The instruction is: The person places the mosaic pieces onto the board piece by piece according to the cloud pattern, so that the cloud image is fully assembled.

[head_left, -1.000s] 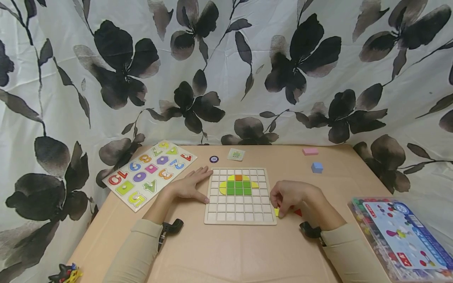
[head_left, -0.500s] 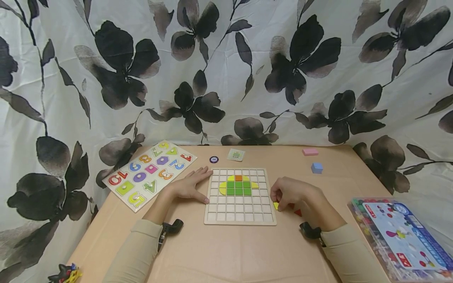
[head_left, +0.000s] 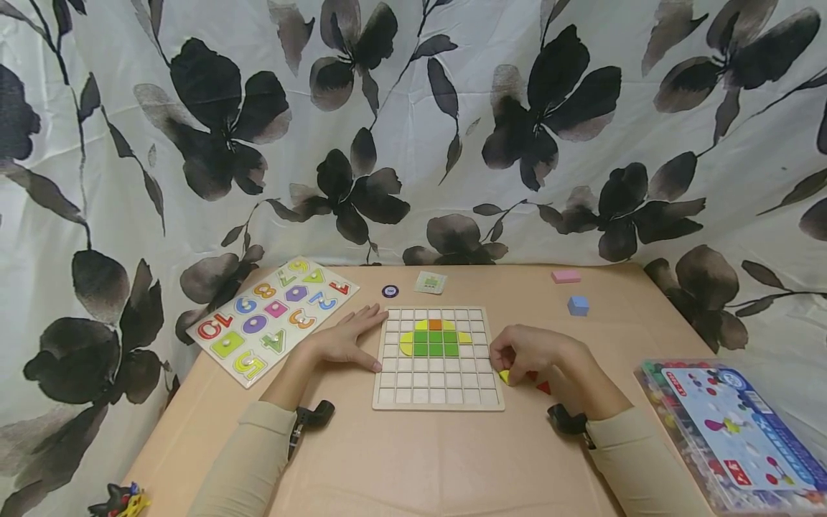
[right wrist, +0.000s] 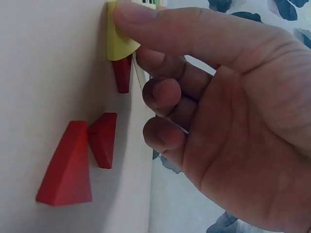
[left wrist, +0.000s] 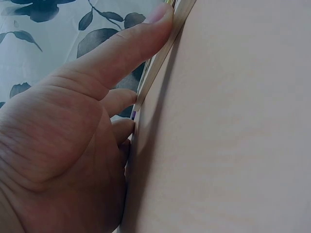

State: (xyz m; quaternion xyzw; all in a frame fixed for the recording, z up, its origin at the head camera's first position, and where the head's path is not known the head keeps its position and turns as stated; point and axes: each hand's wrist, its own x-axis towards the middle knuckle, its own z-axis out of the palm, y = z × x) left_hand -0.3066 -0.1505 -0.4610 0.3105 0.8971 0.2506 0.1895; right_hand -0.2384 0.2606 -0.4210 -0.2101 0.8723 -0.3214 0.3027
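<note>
A pale wooden grid board [head_left: 439, 397] lies in the middle of the table in the head view. Green tiles [head_left: 436, 350], an orange tile [head_left: 436, 324] and yellow rounded pieces [head_left: 406, 345] fill some of its upper cells. My left hand [head_left: 345, 341] rests with fingers spread and straight, thumb and fingertips at the board's left edge. At the right edge, my right hand [head_left: 533, 352] pinches a yellow quarter-round block [right wrist: 119, 41] between thumb and index finger. Under and beside that hand lie red wedge-shaped blocks [right wrist: 68, 167], partly hidden in the head view.
A number-and-shape puzzle board [head_left: 265, 323] lies at the left. Behind the grid are a round dark token [head_left: 390, 291] and a small card [head_left: 431, 282]. Pink [head_left: 566, 276] and blue [head_left: 578, 306] blocks sit back right. A clear plastic case [head_left: 736, 438] occupies the right side; small figurines [head_left: 119, 500] stand front left.
My right hand has shifted slightly toward the board's right edge with the yellow block, which has turned in its fingers. The left hand has stayed in place.
</note>
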